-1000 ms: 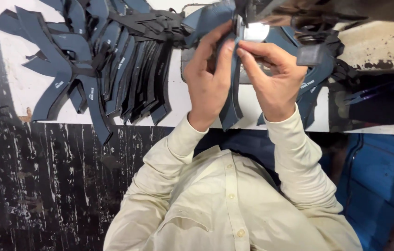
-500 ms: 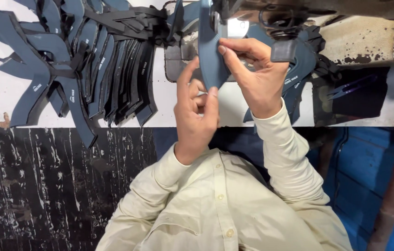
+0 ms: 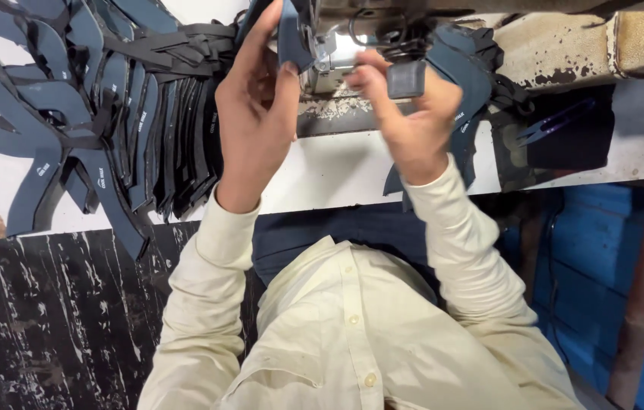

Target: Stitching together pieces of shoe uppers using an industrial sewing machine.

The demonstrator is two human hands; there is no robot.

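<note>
Two hands: the left hand pinches one dark blue cut piece at the sewing machine; the right hand apparently grips another. Stacked pieces cover the counter, too overlapped to count.

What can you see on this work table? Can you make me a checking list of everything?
Surface: white table, worn, with dark scuffs near the machine.
Job's things: a dark blue piece pinched in the left hand; a small dark tab at the right hand; both are up at the sewing machine.
Clutter: a big pile of dark blue pieces fanned out on the left; more pieces behind the right hand; purple snips on a dark patch at right.
Grippers: left hand shut on the piece; right hand's grip cannot be told.
Cables: dark loops by the machine, too blurred to tell what they are.
Surroundings: cream shirt, black speckled floor, blue panel.
</note>
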